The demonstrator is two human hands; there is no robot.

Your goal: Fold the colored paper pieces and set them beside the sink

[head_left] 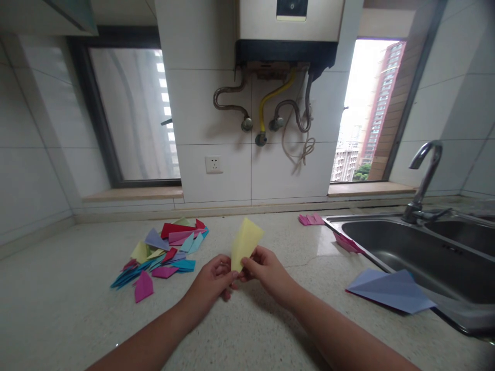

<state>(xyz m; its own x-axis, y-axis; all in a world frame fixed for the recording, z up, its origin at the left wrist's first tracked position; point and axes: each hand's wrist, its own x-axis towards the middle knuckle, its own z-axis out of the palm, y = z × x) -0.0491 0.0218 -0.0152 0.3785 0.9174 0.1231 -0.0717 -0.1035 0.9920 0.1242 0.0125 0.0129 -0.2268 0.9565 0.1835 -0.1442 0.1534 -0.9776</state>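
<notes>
Paper [246, 243], yellow and folded, looks light and easily creased; left hand [212, 281] and right hand [266, 268] pinch its lower tip.

Yellow sheet [246, 243]: matt paper, smooth, creased. Coloured pile [162, 252]: same matt paper. Desk [69, 288]: speckled stone, apparently polished, faintly glossy. Sink [421, 257]: brushed metal, satin. Tap [425, 175]: shiny metal. Wall tiles [209, 103]: glazed, smooth.

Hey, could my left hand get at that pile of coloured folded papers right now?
Probably yes: only bare countertop lies between the left hand and the pile. It is pinching the yellow folded paper, though, along with the right hand.
</notes>
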